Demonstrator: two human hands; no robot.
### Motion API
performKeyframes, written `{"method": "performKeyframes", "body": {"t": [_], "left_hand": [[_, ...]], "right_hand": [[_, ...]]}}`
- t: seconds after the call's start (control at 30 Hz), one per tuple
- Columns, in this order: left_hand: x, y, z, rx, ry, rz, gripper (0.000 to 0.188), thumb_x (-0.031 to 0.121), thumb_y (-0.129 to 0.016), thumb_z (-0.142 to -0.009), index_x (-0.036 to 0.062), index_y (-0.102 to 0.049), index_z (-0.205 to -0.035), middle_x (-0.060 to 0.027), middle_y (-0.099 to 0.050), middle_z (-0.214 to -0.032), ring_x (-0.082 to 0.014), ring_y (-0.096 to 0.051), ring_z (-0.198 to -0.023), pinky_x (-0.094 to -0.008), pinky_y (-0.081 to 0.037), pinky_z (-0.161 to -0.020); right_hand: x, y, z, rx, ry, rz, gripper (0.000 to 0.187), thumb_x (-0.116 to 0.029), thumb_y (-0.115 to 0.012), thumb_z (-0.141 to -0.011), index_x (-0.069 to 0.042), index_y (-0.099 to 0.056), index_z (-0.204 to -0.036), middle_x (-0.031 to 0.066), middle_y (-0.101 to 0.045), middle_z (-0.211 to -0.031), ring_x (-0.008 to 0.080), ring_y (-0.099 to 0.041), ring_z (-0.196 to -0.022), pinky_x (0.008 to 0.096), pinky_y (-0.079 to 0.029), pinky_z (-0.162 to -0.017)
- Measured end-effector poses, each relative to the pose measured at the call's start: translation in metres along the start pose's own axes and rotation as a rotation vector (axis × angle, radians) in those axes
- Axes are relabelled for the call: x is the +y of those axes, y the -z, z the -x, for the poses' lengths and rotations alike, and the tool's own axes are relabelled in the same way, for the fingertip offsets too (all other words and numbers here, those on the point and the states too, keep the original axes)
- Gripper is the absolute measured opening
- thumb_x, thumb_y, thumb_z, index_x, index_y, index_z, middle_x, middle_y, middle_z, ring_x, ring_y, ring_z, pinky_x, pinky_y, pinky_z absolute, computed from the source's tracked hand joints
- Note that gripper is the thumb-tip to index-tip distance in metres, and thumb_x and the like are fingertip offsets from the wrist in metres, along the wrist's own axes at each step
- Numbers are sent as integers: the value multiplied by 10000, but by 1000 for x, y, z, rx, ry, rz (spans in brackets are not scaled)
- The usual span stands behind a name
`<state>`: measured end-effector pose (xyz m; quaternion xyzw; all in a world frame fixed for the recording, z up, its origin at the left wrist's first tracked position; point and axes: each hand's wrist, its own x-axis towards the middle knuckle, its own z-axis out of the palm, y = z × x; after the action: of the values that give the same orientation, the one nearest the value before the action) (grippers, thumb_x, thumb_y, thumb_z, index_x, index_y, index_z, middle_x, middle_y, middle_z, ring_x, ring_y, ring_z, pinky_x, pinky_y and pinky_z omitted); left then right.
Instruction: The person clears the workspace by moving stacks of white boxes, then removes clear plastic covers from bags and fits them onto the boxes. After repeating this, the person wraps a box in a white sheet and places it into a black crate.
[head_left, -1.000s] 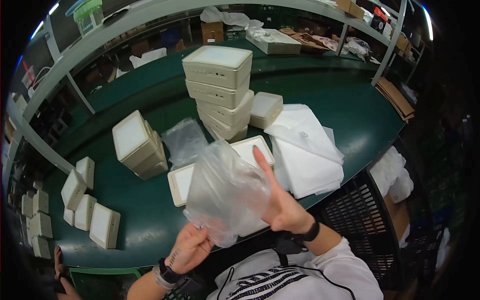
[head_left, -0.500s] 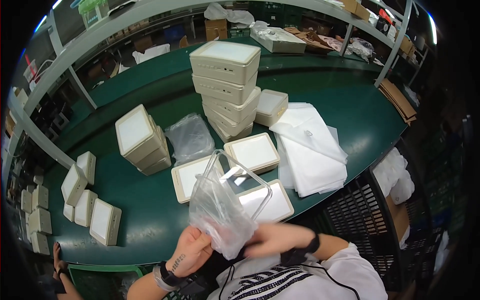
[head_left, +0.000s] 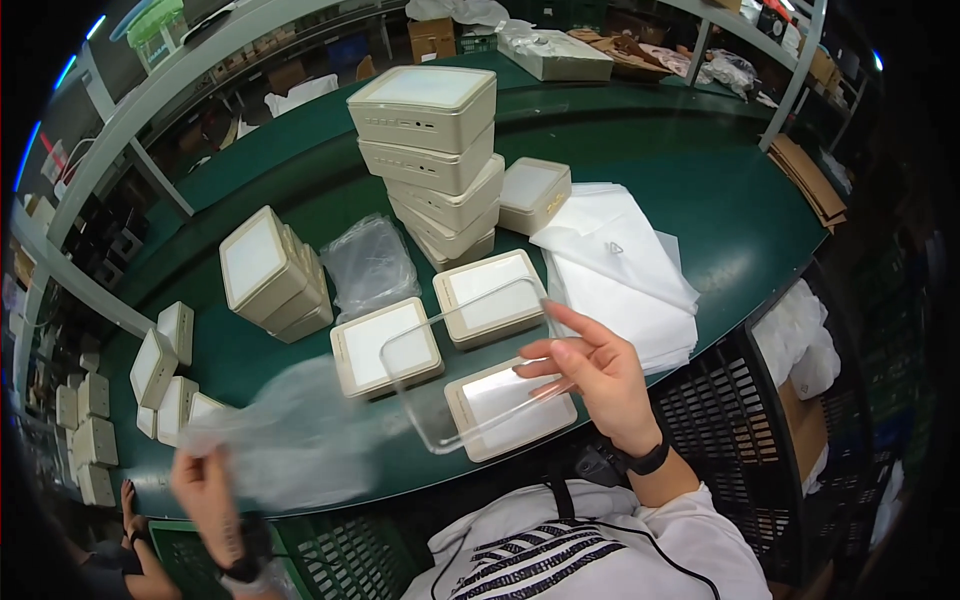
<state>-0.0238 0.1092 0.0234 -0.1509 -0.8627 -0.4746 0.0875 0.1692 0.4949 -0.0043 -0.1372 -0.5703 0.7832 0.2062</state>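
Note:
My right hand (head_left: 606, 388) grips a clear plastic cover (head_left: 425, 428), a transparent tray-like piece with rounded corners, by its right side. The cover hangs tilted over three beige boxes with white tops: a left one (head_left: 385, 350), a back one (head_left: 490, 300) and a front one (head_left: 512, 405). Off to the left, my left hand (head_left: 207, 505) pinches a thin, crumpled clear plastic bag (head_left: 300, 435), blurred by motion. Behind the left box lies a pile of clear bags (head_left: 370, 265). White sheet-like sleeves (head_left: 630, 280) lie to the right.
A tall stack of beige boxes (head_left: 425, 160) stands mid-table, with a shorter stack (head_left: 275, 275) to its left. More boxes (head_left: 165, 365) stand farther left. A black crate (head_left: 725, 410) is at the right edge, a green crate (head_left: 350, 550) below the table. Another person's arm (head_left: 145, 550) shows at lower left.
The clear cover, earlier partly inside the bag, is now out of it in my right hand. My left hand has swung left with the bag.

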Motion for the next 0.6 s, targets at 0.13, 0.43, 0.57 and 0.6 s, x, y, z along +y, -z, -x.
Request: {"method": "performKeyframes", "body": {"t": [0.13, 0.43, 0.57, 0.6], "left_hand": [[-80, 147, 35, 66, 147, -356, 95, 38, -581, -886, -4, -625, -959, -89, -625, -782, -195, -581, -685, -314, -474, -643], [-192, 328, 242, 140, 1118, -1278, 285, 64, -604, -846, 45, -619, -1130, -174, -644, -992, -331, -611, -867, -419, -488, -750], [-151, 263, 184, 387, 592, -1358, 377, 76, -615, -828, 67, -616, -1205, -212, -652, -1086, -392, -624, -948, -466, -495, -797], [-121, 229, 156, 452, 212, -1254, 447, 103, -641, -819, 46, -575, -1257, -206, -649, -1099, -372, -621, -985, -432, -482, -865]], "right_hand": [[17, 20, -4, 89, 7, -66, 474, -104, -503, -980, 26, -361, -1414, 228, -660, -1079, 271, -688, -949, 330, -602, -730], [25, 24, -11, 25, -89, -122, 476, -117, -507, -981, 30, -363, -1410, 235, -658, -1072, 288, -688, -946, 343, -602, -725], [28, 17, -13, -22, -115, -148, 486, -124, -509, -979, 11, -355, -1420, 234, -648, -1101, 293, -681, -967, 346, -602, -716], [31, 17, -11, -13, -151, -176, 495, -123, -508, -978, -2, -343, -1429, 229, -640, -1117, 291, -673, -984, 344, -602, -705]]}}
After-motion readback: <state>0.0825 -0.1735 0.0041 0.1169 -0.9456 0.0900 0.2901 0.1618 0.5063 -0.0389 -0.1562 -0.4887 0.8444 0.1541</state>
